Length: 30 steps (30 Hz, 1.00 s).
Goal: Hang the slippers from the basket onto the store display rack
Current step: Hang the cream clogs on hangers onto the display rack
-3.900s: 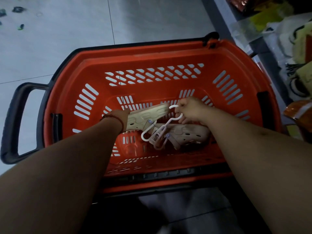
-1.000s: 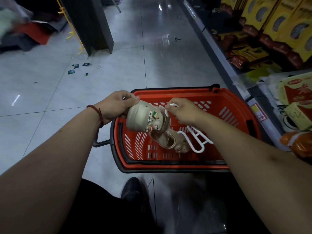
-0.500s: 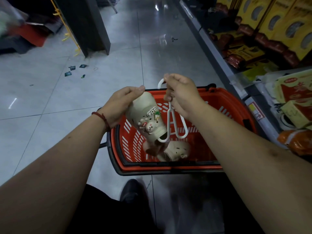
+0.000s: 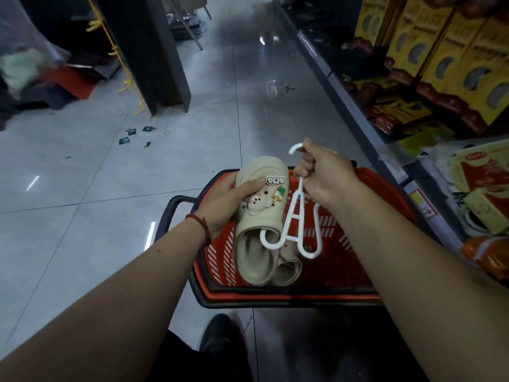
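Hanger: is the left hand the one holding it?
No, the right hand grips the white hanger just below its hook, while the left hand holds the beige slipper.

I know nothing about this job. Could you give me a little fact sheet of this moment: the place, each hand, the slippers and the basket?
Place: shop aisle, grey tiled floor, yellow boxes shelved on the right
Left hand: holds a beige slipper, thumb on its upper
Right hand: grips the white hanger just below its hook
Second slipper: low, partly hidden behind the first
Basket: red, on the floor beneath the hands
Progress: pair not yet hung on any rack
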### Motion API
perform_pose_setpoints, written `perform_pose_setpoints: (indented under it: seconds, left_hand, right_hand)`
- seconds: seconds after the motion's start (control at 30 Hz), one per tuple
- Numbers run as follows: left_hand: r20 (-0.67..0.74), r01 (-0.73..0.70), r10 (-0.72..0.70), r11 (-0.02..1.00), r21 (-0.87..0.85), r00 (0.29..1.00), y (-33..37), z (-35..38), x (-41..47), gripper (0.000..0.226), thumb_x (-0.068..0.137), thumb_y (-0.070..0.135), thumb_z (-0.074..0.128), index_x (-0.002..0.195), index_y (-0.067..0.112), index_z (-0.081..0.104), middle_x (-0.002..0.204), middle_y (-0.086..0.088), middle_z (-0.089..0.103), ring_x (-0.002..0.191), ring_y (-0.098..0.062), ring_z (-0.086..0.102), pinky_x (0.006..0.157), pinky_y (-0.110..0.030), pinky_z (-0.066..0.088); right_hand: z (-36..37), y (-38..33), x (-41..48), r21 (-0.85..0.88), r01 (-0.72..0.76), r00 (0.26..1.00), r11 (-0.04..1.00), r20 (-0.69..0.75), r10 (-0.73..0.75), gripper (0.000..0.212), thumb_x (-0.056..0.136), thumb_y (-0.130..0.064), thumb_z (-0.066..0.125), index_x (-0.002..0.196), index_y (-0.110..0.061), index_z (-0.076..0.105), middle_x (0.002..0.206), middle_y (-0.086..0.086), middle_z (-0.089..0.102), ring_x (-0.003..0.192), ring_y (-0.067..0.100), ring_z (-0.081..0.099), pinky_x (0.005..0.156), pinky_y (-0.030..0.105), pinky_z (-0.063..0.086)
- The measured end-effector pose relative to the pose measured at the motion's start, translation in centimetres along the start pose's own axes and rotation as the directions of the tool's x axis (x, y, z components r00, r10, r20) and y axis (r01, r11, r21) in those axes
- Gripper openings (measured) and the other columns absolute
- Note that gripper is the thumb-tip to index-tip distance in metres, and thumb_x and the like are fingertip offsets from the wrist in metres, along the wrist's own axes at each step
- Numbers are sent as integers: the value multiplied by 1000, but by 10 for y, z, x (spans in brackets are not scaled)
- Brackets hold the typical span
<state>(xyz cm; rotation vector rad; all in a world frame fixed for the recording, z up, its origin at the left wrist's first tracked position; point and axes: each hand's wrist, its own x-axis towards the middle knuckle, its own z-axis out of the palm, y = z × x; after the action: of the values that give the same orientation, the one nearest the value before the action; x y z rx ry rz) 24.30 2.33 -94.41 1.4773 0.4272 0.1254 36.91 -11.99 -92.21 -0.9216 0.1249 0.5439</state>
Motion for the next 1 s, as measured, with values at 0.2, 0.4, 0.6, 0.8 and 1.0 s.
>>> perform_pose_setpoints:
  seconds: [0.2, 0.4, 0.6, 0.8, 1.0]
  left_hand:
    - [-29, -50, 52, 996, 75, 998, 6, 11, 0, 24, 90, 35, 71, 105, 17, 69, 95, -2, 78, 84, -16, 75, 70, -29, 56]
    - [63, -43, 33, 985, 164, 997, 0, 9, 11, 48, 85, 44, 76, 126, 20, 64, 111, -3, 75, 101, -24, 73, 87, -40, 58]
    - [72, -119, 103, 957, 266, 992, -5, 18, 16, 55, 84, 45, 76, 134, 28, 59, 121, 10, 70, 111, -9, 67, 99, -36, 53]
    - [32, -218, 247, 781, 585, 969, -10, 18, 23, 54, 77, 43, 75, 129, 44, 60, 126, 5, 61, 116, -7, 59, 104, -30, 48]
    - [115, -322, 314, 761, 562, 942, -10, 35, 19, 46, 85, 22, 77, 127, 33, 62, 130, 3, 55, 119, -5, 48, 93, -5, 37]
  right_hand:
    - [-5, -1, -1, -259, 50, 999, 964, 2, -52, 21, 102, -11, 53, 85, -1, 58, 58, 3, 32, 48, 11, 29, 45, 23, 29]
    - [-8, -9, 3, -200, 176, 981, 964, -50, -189, 20, 101, -15, 56, 85, -5, 62, 52, -2, 36, 47, 11, 33, 47, 25, 34]
    - [-1, -2, 4, -300, 183, 976, 936, -58, -210, 24, 100, -21, 59, 79, -9, 63, 48, -3, 38, 44, 11, 39, 53, 30, 40]
    - [7, -2, -6, -328, 177, 980, 928, -31, -198, 24, 101, -18, 57, 79, -7, 60, 49, -1, 36, 46, 13, 43, 62, 32, 45]
    - [8, 2, -18, -424, 186, 982, 886, 43, -186, 22, 101, -21, 57, 84, -9, 63, 56, -2, 39, 50, 9, 39, 54, 27, 43]
